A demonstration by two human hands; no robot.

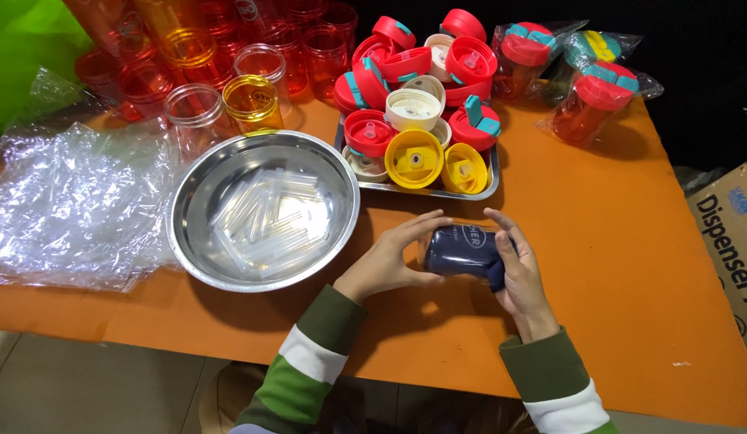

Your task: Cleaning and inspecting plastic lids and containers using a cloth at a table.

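A dark blue plastic cup (pixel 462 249) lies on its side just above the orange table (pixel 630 241), held between both hands. My left hand (pixel 393 255) grips its open end from the left. My right hand (pixel 516 269) wraps around its other end. Just beyond the cup stands a metal tray (pixel 426 191) piled with red, yellow and white lids (pixel 414 157). To the left sits a round steel bowl (pixel 198 181) holding several clear plastic straws (pixel 269 221).
Red, orange and clear cups (pixel 221 72) crowd the far left. Crumpled clear plastic bags (pixel 64 201) cover the left side. Bagged finished cups (pixel 594 92) lie at the far right. A cardboard box (pixel 731 241) stands beside the table's right edge.
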